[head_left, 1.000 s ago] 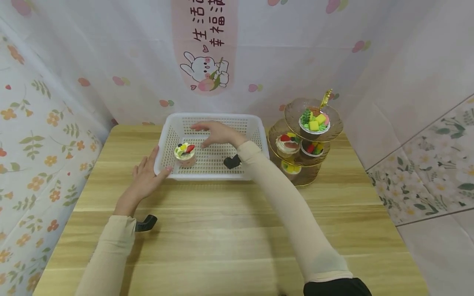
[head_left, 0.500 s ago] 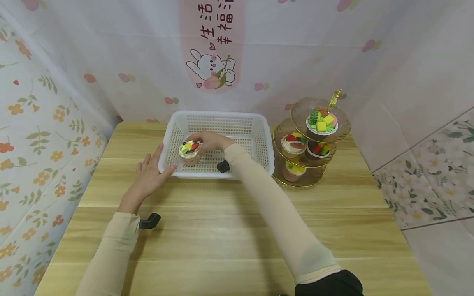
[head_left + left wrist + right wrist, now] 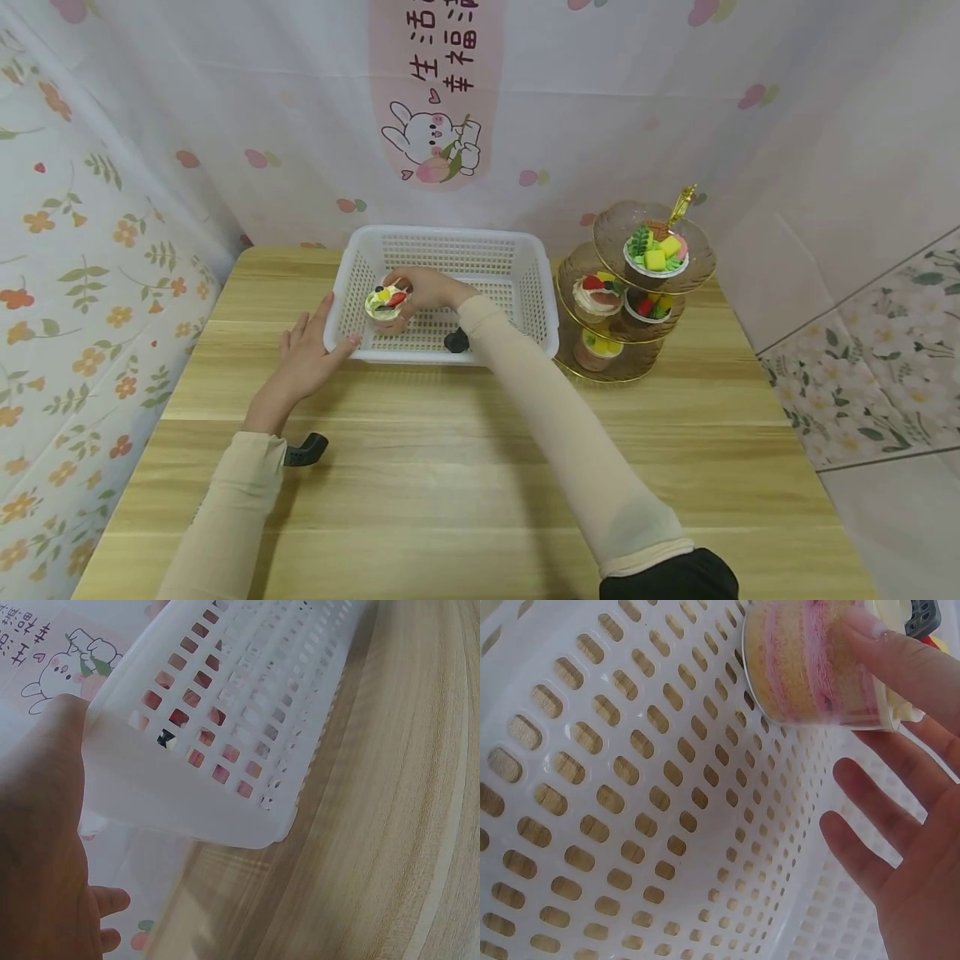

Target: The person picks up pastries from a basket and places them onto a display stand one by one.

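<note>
Head view: a cupcake (image 3: 387, 305) is pinched by the right hand (image 3: 424, 288) inside the basket (image 3: 540, 293), which is steadied by the flat, spread left hand (image 3: 307, 358).

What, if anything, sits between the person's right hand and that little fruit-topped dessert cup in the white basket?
Nothing visible. The right hand already holds the dessert cup, fingers on its side, inside the white basket. The left hand rests against the basket's outer corner, clear of the cup.

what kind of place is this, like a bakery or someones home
Probably a staged tabletop set, not a real bakery: a patterned cloth backdrop with a cartoon rabbit hangs round a light wooden table, which bears a gold-rimmed tiered dessert stand and a white perforated plastic basket.
</note>
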`<state>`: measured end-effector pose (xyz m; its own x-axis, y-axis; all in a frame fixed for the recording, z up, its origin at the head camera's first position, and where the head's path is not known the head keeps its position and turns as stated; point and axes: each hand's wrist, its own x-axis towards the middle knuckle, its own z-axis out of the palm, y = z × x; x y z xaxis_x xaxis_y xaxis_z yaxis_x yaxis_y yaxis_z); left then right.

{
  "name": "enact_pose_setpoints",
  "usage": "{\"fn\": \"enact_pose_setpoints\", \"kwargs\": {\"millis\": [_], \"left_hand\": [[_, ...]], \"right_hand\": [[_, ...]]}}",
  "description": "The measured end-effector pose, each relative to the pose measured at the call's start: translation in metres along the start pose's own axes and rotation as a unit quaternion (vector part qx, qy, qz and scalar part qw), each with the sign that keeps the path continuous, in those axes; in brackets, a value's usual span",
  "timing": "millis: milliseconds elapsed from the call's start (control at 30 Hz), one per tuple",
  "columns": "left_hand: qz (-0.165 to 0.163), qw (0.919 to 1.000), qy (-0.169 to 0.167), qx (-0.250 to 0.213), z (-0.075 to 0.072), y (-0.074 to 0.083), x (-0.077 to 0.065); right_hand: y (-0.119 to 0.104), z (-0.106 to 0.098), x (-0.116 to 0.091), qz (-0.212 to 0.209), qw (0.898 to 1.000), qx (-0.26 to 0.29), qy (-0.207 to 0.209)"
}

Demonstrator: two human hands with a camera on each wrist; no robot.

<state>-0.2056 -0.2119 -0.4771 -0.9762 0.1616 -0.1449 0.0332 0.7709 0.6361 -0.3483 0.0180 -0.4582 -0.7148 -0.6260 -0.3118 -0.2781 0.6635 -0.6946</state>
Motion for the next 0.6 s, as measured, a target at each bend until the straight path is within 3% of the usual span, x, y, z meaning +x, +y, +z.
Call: {"fn": "enact_pose_setpoints", "kwargs": {"millis": [600], "left_hand": [[-0.002,1.0,0.006,0.006,0.0003,-0.0002,0.0002]], "right_hand": [[0.0072,0.0019,-0.0001,-0.017,0.998,0.042,0.048]]}}
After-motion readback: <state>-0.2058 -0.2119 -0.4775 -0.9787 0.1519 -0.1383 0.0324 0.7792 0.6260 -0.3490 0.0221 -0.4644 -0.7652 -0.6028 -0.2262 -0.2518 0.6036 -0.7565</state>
